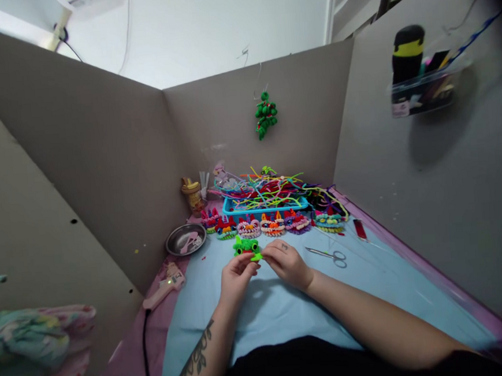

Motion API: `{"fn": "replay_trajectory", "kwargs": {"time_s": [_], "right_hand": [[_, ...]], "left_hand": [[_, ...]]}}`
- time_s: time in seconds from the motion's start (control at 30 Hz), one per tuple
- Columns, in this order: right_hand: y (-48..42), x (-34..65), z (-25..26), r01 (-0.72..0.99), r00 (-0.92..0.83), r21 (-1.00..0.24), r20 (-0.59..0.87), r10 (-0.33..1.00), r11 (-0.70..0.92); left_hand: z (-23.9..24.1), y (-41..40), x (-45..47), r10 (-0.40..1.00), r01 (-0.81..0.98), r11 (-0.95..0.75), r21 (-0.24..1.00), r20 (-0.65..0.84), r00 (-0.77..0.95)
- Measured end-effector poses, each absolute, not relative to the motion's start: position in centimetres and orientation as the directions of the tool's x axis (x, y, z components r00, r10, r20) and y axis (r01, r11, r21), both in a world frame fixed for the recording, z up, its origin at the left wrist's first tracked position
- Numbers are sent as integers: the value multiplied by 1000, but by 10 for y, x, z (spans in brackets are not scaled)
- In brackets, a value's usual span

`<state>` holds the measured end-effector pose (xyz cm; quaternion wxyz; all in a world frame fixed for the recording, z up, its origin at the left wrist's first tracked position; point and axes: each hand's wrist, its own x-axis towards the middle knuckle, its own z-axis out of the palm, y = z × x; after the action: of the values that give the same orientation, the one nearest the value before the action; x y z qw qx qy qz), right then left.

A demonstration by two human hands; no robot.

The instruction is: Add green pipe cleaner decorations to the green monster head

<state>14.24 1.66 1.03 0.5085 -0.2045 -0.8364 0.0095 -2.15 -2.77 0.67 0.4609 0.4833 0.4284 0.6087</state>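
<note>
Near the middle of the blue cloth, a green pipe-cleaner figure [246,246] with dark round eyes and some red below is held up between my hands. My left hand [237,273] grips it from below left, thumb and fingers closed on it. At its lower right, a bright yellow-green piece [257,257] sticks out. My right hand [286,263] pinches at that piece with fingers pressed together; the fingertips partly hide it. Scissors [329,255] lie to the right of my right hand. Behind the figure stands a row of several colourful pipe-cleaner heads [273,225].
A blue tray [265,209] heaped with pipe cleaners stands at the back. On the left are a metal bowl [186,240] and a corded pink glue gun [165,288]. Grey panels surround the table; a clear holder [426,93] hangs on the right one. Green pieces [266,116] hang behind.
</note>
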Motion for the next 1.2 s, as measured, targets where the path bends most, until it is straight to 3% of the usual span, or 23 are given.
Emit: {"fn": "replay_trajectory", "kwargs": {"time_s": [0.8, 1.03, 1.2], "right_hand": [[16, 140, 12, 299, -344, -307, 849, 402, 904], [14, 138, 13, 248, -289, -542, 749, 596, 803], [19, 133, 9, 182, -270, -747, 587, 763, 639]], "left_hand": [[9, -33, -23, 952, -73, -281, 957, 269, -142], [5, -31, -20, 940, 150, -286, 946, 308, -145], [7, -28, -21, 959, 157, -212, 965, 236, -156]]}}
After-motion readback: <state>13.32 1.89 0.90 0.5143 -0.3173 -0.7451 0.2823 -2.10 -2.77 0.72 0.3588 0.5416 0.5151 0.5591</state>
